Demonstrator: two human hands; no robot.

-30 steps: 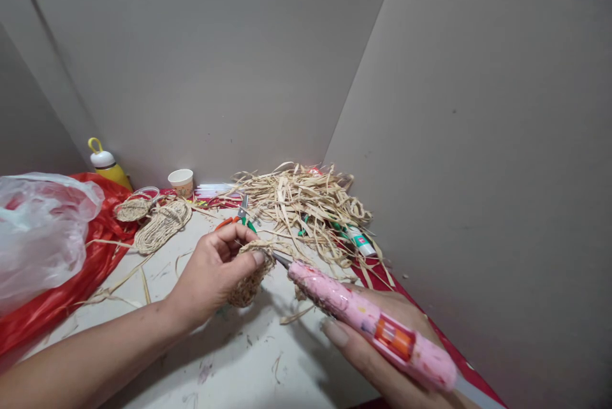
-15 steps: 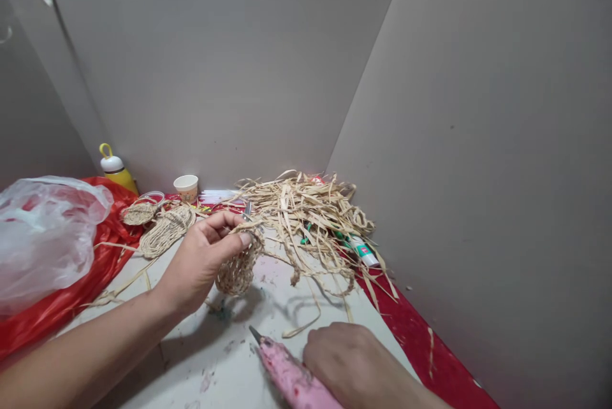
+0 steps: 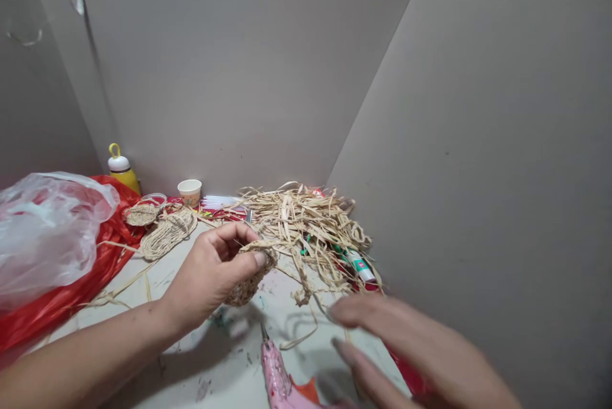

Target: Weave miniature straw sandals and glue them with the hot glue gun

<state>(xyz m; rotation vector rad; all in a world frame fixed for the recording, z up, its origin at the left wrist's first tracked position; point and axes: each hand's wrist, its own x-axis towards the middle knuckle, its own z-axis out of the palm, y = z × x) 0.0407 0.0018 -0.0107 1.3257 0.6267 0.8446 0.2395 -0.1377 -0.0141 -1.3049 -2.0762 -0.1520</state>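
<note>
Between thumb and fingers, my left hand (image 3: 213, 269) pinches a small woven straw piece (image 3: 246, 285) above the white tabletop. From its top edge a strand trails right to a knotted braid end (image 3: 302, 294). My right hand (image 3: 406, 345), smeared by motion, has thumb and fingers apart with nothing between them. Just left of it, a pink hot glue gun (image 3: 277, 367) with an orange trigger lies on the table, nozzle pointing away from me. Its rear part is cut off by the frame.
A heap of dry straw strips (image 3: 306, 218) lies against the back wall, a white-green tube (image 3: 358, 265) at its right. Coiled woven pieces (image 3: 167, 234), a paper cup (image 3: 190, 192) and a yellow bottle (image 3: 123, 173) stand back left. Plastic bags (image 3: 52, 237) cover the left side.
My right hand has let go of the glue gun, opened and risen to the right. The gun has turned more upright in view. My left hand has shifted slightly right with the woven piece.
</note>
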